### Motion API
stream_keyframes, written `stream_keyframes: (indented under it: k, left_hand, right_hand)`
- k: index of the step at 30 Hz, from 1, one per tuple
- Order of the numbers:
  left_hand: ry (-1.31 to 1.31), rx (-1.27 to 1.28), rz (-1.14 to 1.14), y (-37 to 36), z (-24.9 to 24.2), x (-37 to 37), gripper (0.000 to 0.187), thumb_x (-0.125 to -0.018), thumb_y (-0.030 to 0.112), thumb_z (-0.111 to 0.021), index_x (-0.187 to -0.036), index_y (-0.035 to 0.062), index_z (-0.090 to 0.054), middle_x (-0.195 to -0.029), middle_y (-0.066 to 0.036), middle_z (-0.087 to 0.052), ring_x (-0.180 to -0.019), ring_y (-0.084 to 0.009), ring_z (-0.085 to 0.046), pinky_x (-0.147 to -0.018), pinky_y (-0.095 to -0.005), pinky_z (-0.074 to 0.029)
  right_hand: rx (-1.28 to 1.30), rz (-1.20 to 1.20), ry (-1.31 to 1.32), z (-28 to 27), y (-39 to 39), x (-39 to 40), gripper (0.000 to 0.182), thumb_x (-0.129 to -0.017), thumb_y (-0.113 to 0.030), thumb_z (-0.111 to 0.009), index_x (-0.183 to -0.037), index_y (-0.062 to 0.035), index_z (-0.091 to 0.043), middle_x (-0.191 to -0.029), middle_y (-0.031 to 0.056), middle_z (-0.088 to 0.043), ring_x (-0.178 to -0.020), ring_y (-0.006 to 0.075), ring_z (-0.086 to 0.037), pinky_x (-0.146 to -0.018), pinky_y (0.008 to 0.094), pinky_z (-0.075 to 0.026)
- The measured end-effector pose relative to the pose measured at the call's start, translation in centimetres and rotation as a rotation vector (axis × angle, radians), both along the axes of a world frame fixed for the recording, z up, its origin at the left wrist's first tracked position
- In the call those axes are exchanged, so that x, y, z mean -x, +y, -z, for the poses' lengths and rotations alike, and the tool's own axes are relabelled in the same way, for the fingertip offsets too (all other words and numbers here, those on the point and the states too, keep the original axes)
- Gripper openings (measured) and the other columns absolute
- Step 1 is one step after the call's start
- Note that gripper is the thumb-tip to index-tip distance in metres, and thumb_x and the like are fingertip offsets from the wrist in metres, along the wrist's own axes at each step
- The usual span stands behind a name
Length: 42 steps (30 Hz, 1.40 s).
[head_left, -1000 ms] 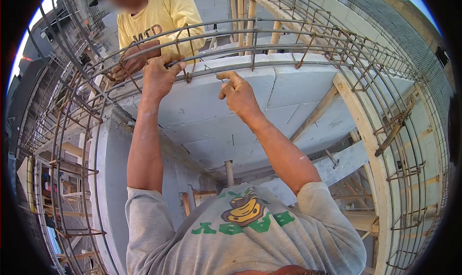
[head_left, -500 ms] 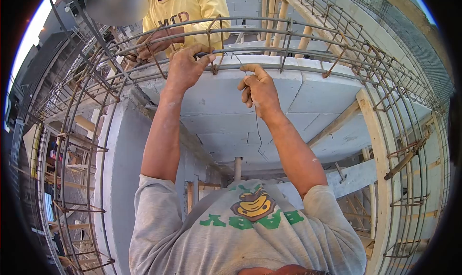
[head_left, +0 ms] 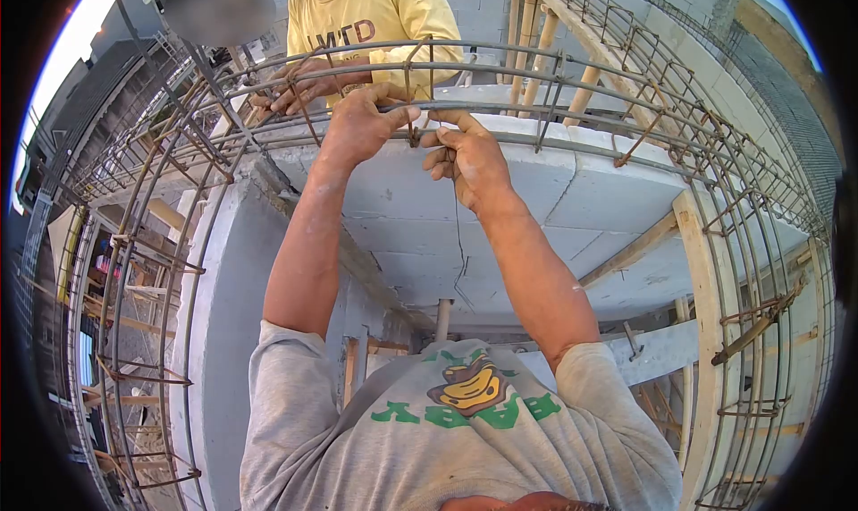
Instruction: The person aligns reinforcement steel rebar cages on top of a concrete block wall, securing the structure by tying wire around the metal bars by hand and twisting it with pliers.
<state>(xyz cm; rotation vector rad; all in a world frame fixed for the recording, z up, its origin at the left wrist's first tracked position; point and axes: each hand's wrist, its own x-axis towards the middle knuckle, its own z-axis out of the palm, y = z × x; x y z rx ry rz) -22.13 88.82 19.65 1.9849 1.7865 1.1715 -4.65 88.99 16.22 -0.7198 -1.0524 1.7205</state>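
Note:
A horizontal rebar cage [head_left: 500,140] with bent stirrups runs across the top of a pale block wall. My left hand [head_left: 357,134] is closed around one of its bars beside a rusty stirrup [head_left: 413,100], the thumb pointing right. Close by on the right, my right hand [head_left: 471,160] pinches a thin tie wire [head_left: 459,234]. The wire's long, kinked tail hangs below the hand in front of the blocks. Where its upper end meets the bars is too fine to make out.
Across the cage stands a co-worker in a yellow shirt [head_left: 375,19], with hands [head_left: 313,82] at the bars to the left. Upright rebar cages rise at left [head_left: 121,332] and right [head_left: 760,359]. A timber post [head_left: 702,296] stands at right.
My right hand has moved left, closer to my left hand, bringing the wire along. My left hand keeps its hold at the stirrup. The camera view has shifted slightly.

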Motion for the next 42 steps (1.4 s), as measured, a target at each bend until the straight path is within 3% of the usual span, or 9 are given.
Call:
stream_keyframes:
  k: [9,18,22,26,29,30,33,36,42]
  left_hand:
    - [-0.133,0.114,0.074,-0.4,-0.7,-0.7,0.034,-0.084,0.027,-0.07,-0.11,0.0055,-0.07,-0.096,-0.012,-0.071,-0.091,-0.0197,-0.065,-0.082,-0.034,-0.049]
    - [-0.247,0.118,0.11,0.1,-0.4,-0.4,0.029,-0.084,0.021,-0.071,-0.106,0.0024,-0.07,-0.089,-0.006,-0.069,-0.085,-0.0142,-0.06,-0.078,-0.0305,-0.046]
    - [-0.211,0.124,0.054,-0.7,-1.4,-0.4,0.028,-0.083,0.02,-0.071,-0.104,0.0022,-0.07,-0.088,-0.004,-0.068,-0.085,-0.0132,-0.059,-0.078,-0.0295,-0.046]
    - [-0.227,0.092,0.117,0.4,-0.2,-0.3,0.027,-0.083,0.018,-0.07,-0.103,0.0018,-0.07,-0.089,-0.003,-0.067,-0.085,-0.0122,-0.059,-0.079,-0.0285,-0.046]
    - [-0.239,0.097,0.192,0.7,0.0,0.0,0.026,-0.083,0.018,-0.068,-0.103,0.0012,-0.07,-0.089,-0.002,-0.066,-0.086,-0.0114,-0.058,-0.079,-0.0274,-0.045]
    - [-0.264,0.109,0.205,0.7,0.0,0.0,0.026,-0.085,0.02,-0.068,-0.102,0.0007,-0.069,-0.09,-0.002,-0.066,-0.088,-0.0108,-0.058,-0.081,-0.0269,-0.044]
    - [-0.316,0.106,0.194,0.3,-0.4,-0.2,0.029,-0.088,0.028,-0.067,-0.1,0.0013,-0.069,-0.09,-0.003,-0.066,-0.091,-0.0119,-0.057,-0.084,-0.0282,-0.044]
    - [-0.367,0.088,0.17,-0.3,-0.9,-0.6,0.038,-0.089,0.039,-0.066,-0.097,0.0024,-0.068,-0.089,-0.003,-0.065,-0.09,-0.0132,-0.057,-0.084,-0.0298,-0.043]
    - [-0.406,0.1,0.133,0.0,-1.1,-0.7,0.048,-0.087,0.049,-0.067,-0.096,0.0019,-0.068,-0.086,-0.004,-0.064,-0.089,-0.0145,-0.057,-0.082,-0.0302,-0.043]
  right_hand:
    - [0.068,-0.051,0.062,0.2,0.7,1.7,0.029,-0.097,-0.007,-0.042,-0.123,0.0012,-0.053,-0.08,0.0112,-0.06,-0.054,0.0185,-0.06,-0.046,0.0287,-0.05]
    - [-0.038,-0.043,-0.381,-0.8,1.0,1.6,0.027,-0.097,-0.013,-0.046,-0.117,0.0008,-0.059,-0.074,0.0116,-0.063,-0.05,0.0194,-0.062,-0.042,0.0279,-0.051]
    - [-0.216,0.144,-0.592,0.6,0.3,0.0,0.025,-0.094,-0.012,-0.05,-0.114,-0.0019,-0.062,-0.073,0.0132,-0.065,-0.056,0.0193,-0.065,-0.049,0.0315,-0.051]
    - [-0.651,0.406,-0.774,3.0,1.0,1.1,0.023,-0.087,-0.005,-0.053,-0.104,-0.0065,-0.068,-0.081,0.0185,-0.068,-0.076,0.0319,-0.067,-0.072,0.0406,-0.051]
    - [-0.683,0.332,-0.745,2.0,1.4,2.2,0.022,-0.086,-0.005,-0.054,-0.101,-0.0052,-0.069,-0.084,0.02,-0.068,-0.078,0.0377,-0.065,-0.073,0.0422,-0.051]
    - [-0.668,0.273,-0.774,1.3,1.8,2.3,0.026,-0.092,-0.009,-0.05,-0.11,-0.0038,-0.069,-0.066,0.0105,-0.065,-0.045,0.0141,-0.056,-0.047,0.0301,-0.046]
    - [-0.266,0.093,-0.701,-1.9,0.6,2.0,0.022,-0.089,-0.006,-0.052,-0.102,-0.0008,-0.07,-0.077,0.0147,-0.068,-0.066,0.0201,-0.066,-0.055,0.0326,-0.049]
    - [-0.048,-0.007,-0.228,-0.5,1.6,2.0,0.026,-0.093,-0.006,-0.048,-0.109,0.0041,-0.065,-0.075,0.0106,-0.064,-0.058,0.0131,-0.057,-0.046,0.0271,-0.042]
    - [0.052,-0.07,0.0,0.2,1.9,2.6,0.028,-0.094,-0.005,-0.045,-0.115,0.0059,-0.06,-0.076,0.0092,-0.062,-0.051,0.0133,-0.05,-0.043,0.0261,-0.037]
